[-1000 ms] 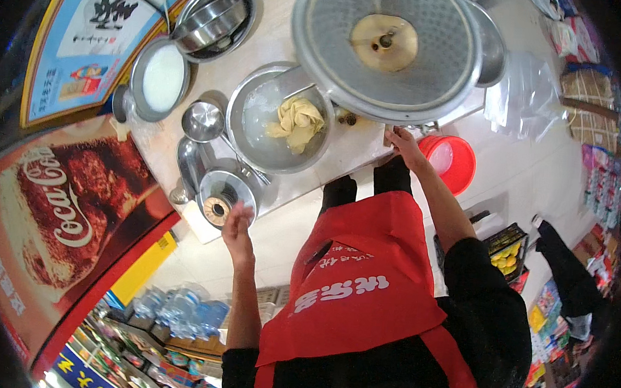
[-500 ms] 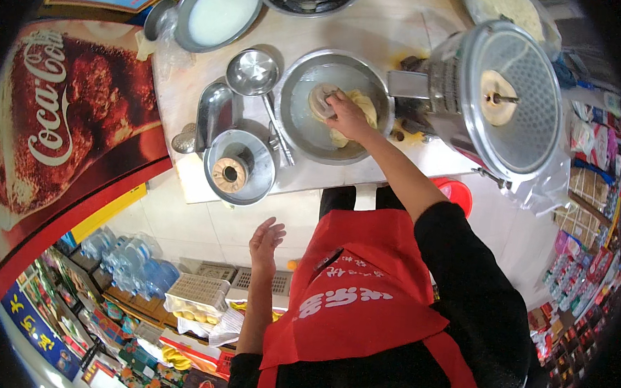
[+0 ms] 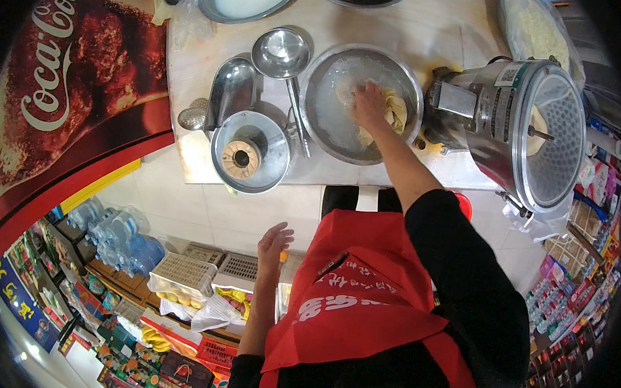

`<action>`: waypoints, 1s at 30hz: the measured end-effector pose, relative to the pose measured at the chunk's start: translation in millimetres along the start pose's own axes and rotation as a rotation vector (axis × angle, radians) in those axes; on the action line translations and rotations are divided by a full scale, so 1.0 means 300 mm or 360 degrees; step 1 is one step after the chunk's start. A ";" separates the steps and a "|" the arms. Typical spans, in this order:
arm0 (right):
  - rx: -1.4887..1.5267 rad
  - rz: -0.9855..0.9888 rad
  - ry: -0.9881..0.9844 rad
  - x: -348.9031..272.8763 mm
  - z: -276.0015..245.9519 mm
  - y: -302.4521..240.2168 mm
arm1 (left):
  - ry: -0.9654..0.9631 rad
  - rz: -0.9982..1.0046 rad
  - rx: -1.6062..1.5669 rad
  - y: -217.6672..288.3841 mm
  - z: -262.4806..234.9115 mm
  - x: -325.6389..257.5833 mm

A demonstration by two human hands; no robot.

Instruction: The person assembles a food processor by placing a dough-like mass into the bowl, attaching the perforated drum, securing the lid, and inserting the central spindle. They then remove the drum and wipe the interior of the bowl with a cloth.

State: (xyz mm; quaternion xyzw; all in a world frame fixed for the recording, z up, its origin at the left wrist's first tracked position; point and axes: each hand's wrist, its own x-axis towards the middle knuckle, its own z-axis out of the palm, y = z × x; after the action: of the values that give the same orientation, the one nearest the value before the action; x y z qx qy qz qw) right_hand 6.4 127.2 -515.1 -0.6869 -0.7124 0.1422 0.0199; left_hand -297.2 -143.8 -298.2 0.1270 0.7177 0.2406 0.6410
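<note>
Left hand [image 3: 276, 240]: in the air short of the table [image 3: 434, 31], over the floor; fingers loosely spread, nothing in it.
Small bowl [image 3: 275, 160]: table's near edge, tan ring [image 3: 230, 159] inside; nearest tabletop item to left hand.
Right hand [image 3: 370, 104]: reaching down into basin [image 3: 319, 113], fingers bent at dough's left side; pale blurred patch by fingertips. Pinching or just pressing: can't tell.
Dough [image 3: 396, 112]: in basin, right-hand half; crumpled lump, partly under hand and wrist.
Hand-to-dough: dough lies right of and nearer than the fingertips; long axis looks roughly near-far, near end leaning left. Right hand touching or almost, left well apart.
Machine [image 3: 497, 109]: just right of basin, metal drum, perforated face.
Ladle [image 3: 281, 52]: left of basin, handle toward near edge.
Scoop [image 3: 230, 89]: left of ladle, behind small bowl.
Pan [image 3: 225, 17]: farther back, left, white liquid inside.
</note>
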 end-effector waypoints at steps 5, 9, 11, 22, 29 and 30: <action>0.0496 0.0347 -0.0231 0.023 -0.105 -0.042 | -0.0307 0.0369 0.0277 0.058 0.222 0.241; 0.1581 0.0728 -0.0359 -0.006 -0.129 -0.040 | 0.0083 0.1186 0.0805 0.141 0.562 0.563; 0.1907 0.0827 -0.0416 -0.044 -0.126 -0.052 | 0.0402 0.1378 0.1227 0.207 0.678 0.657; -0.0072 -0.0056 0.0281 -0.244 -0.140 0.065 | 0.0277 0.1467 0.1240 0.325 0.678 0.763; 0.1102 0.0250 0.0137 -0.166 -0.210 0.053 | 0.0297 0.1581 0.1647 0.361 0.688 0.739; 0.1140 0.0134 0.0312 -0.191 -0.233 0.013 | 0.0254 0.1580 0.1697 0.361 0.700 0.731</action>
State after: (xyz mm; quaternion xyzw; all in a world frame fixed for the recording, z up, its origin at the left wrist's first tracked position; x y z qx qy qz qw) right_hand 29.0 83.2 -439.3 -0.6756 -0.5832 0.3167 0.3213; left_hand -136.7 94.3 -444.7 0.7141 0.6397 0.1293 0.2532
